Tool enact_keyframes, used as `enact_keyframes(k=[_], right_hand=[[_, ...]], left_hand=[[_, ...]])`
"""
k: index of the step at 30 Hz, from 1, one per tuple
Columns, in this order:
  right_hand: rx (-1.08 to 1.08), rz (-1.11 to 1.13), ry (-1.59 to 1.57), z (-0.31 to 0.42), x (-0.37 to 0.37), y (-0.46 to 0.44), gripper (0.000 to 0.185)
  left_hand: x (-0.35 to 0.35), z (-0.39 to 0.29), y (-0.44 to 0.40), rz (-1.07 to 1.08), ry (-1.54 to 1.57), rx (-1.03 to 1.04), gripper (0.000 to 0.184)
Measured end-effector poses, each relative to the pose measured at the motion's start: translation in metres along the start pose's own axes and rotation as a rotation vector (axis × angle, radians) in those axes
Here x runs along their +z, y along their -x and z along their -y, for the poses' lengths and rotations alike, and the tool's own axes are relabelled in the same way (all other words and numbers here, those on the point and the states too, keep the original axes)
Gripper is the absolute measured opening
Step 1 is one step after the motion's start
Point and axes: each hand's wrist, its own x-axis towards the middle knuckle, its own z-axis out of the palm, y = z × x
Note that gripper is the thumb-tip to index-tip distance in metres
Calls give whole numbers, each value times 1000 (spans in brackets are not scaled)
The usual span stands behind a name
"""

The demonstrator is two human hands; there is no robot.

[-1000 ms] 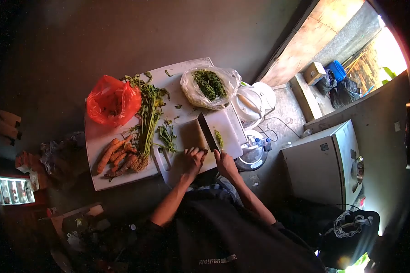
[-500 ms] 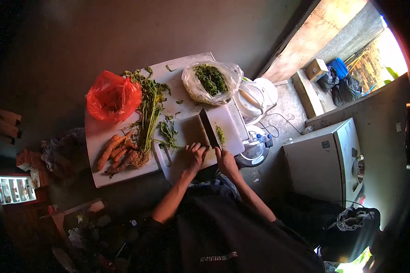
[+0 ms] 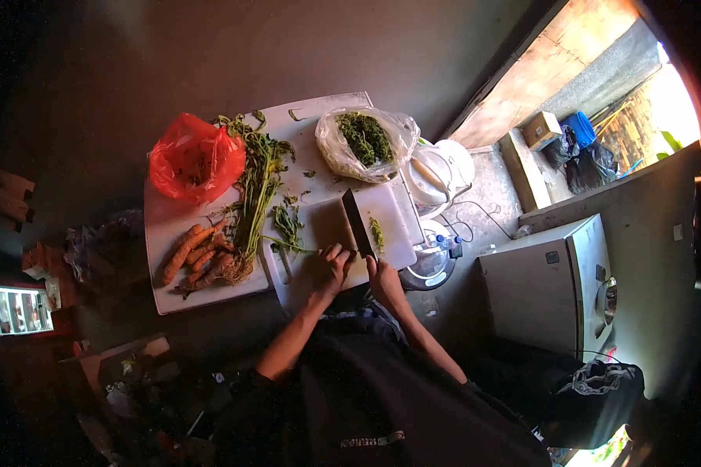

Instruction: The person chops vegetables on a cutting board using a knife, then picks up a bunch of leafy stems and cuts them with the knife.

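Observation:
My right hand is wrapped round the handle of a dark, wide-bladed knife, whose blade points away from me over a white cutting board. Just left of the blade, my left hand has its fingers curled on green stems that trail left toward loose leaves. The stem ends near the blade are hidden by my fingers. Chopped green pieces lie on the board right of the knife.
Beyond the board stands a clear bag of chopped greens. On the white table, a red plastic bag, a bunch of leafy stems and several carrots lie left. White appliances stand right, with a small fridge beyond.
The camera view has shifted slightly. Both hands keep nearly the same places, the right still round the knife and the left on the stems.

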Motion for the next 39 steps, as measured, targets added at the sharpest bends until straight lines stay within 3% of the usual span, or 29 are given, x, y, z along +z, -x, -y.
enact_keyframes(k=[1,5,7,19,39], right_hand=[[-17,-50,-11,0,6,1,46],[-54,-84,-65,11,5,-8,46],[-72,-74,-94,9,1,-12,46],[-54,29,-27,5,-18,-5,49],[54,171,-23,7,-47,8,55]], left_hand=[[-1,0,2,-95,-11,49,13],[0,0,3,-121,-69,109,13],[-2,1,2,57,-12,57,13],[-10,5,12,164,13,34,22],[-6,13,4,146,-20,252,22]])
